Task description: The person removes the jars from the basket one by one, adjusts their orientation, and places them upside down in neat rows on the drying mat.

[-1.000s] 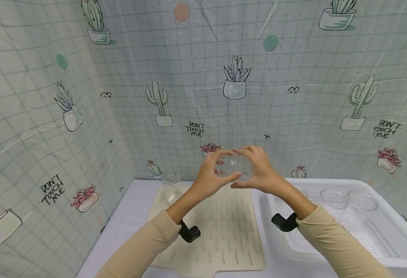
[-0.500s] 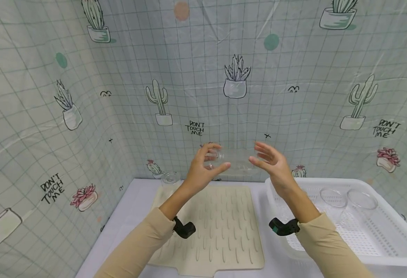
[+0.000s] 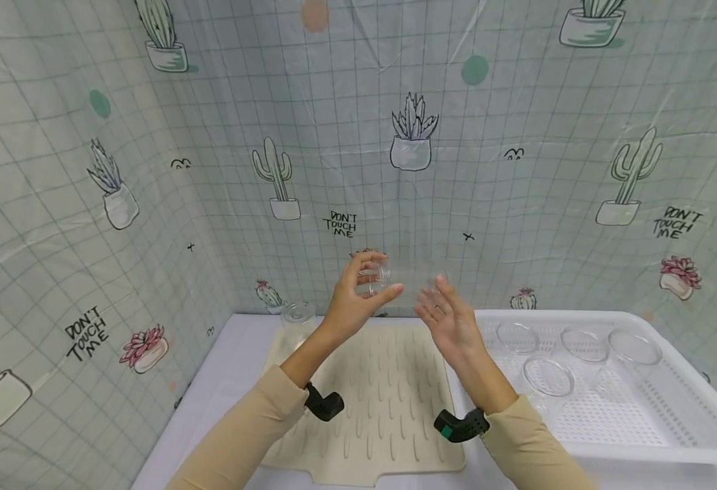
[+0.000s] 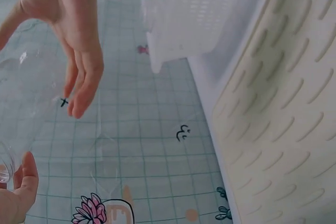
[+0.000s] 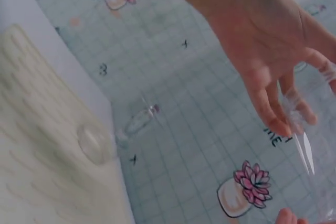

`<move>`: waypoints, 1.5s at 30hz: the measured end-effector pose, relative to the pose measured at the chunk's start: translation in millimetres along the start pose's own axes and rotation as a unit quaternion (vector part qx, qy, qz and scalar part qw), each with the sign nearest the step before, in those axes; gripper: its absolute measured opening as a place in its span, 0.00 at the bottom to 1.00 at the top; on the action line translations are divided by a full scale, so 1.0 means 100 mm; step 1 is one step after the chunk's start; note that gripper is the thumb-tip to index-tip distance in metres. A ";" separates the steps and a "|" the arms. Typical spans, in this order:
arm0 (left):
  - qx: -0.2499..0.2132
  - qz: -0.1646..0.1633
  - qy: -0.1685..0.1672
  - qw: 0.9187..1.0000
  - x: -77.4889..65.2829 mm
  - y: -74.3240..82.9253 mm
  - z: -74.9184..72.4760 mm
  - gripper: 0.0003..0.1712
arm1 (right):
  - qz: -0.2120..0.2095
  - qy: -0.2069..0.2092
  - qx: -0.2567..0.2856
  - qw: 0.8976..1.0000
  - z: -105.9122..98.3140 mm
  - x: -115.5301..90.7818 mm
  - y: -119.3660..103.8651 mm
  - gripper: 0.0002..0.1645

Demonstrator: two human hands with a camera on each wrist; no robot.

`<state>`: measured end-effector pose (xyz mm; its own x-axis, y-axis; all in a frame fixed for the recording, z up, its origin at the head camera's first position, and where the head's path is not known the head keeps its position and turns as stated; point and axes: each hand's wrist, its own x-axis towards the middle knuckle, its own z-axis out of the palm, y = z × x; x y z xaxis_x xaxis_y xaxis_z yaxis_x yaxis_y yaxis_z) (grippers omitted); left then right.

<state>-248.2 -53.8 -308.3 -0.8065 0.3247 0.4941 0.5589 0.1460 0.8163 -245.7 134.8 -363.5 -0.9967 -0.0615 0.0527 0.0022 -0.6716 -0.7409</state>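
Note:
A clear drinking glass [image 3: 410, 280] lies sideways in the air between the two hands, above the beige mat. My left hand [image 3: 358, 289] grips its left end, fingers behind and thumb in front. At the other end, my right hand [image 3: 452, 320] has its palm turned up, with thumb and fingers around the glass. In the left wrist view, the glass [image 4: 31, 93] spans from the left fingertips up to the right hand [image 4: 71, 40]. The right wrist view has the right fingertips overlapping the transparent wall [image 5: 310, 129]. Much of the glass's outline blends into the curtain.
Beige ridged drying mat [image 3: 389, 395] on the white table. Another clear glass [image 3: 299, 316] stands at its back left corner. To the right, a white perforated basket [image 3: 646, 449] holds several clear glasses. A cactus-print curtain [image 3: 358, 184] rises behind and at the left.
The right hand first drew back to the right along the glass, then turned palm up and moved back left. My left hand shifted slightly left and kept its grip.

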 end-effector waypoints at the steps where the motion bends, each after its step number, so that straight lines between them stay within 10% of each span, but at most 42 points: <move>1: -0.002 0.001 -0.001 1.000 0.00 -0.01 0.00 0.28 | 0.002 -0.004 0.017 1.000 0.01 0.00 0.03 0.45; 20: -0.042 0.003 -0.010 0.999 -0.06 -0.22 -0.06 0.31 | 0.003 0.008 0.116 0.993 0.18 0.09 0.19 0.44; 31: 0.023 -0.029 -0.005 0.999 -0.25 -0.22 -0.31 0.44 | -0.043 0.042 0.036 0.998 0.17 0.24 0.21 0.04; 45: 0.130 -0.034 0.030 0.990 -0.66 -0.51 -0.69 0.49 | -0.028 0.107 -0.056 0.992 0.15 0.50 0.39 0.50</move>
<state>-236.7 -146.8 -362.1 -0.8496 0.2515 0.4637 0.5275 0.4044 0.7471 -294.1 94.2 -379.4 -0.9895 0.1394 -0.0390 -0.0500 -0.5822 -0.8115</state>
